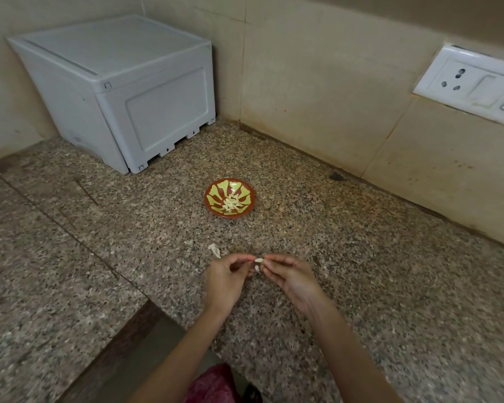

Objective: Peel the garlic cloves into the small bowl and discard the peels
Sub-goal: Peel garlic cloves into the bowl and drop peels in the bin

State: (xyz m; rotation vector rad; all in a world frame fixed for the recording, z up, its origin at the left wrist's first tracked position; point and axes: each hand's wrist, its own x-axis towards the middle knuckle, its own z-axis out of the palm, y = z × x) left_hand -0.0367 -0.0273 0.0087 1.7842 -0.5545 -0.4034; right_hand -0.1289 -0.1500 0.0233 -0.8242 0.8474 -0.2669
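Note:
A small red bowl (246, 189) with a yellow-green pattern sits on the granite counter and holds several peeled garlic cloves (232, 203). In front of it, above the counter, my left hand (226, 279) and my right hand (288, 276) meet at the fingertips. Between them is a pale garlic clove (258, 260), pinched by the fingertips of both hands. A bit of loose skin hangs just under the clove. A white scrap of garlic peel (215, 250) lies on the counter just left of my left hand.
A large white plastic box (120, 91) stands in the back left corner. The tiled wall runs along the back and right, with a white socket panel (472, 82). The counter edge drops off at the lower left near my arms.

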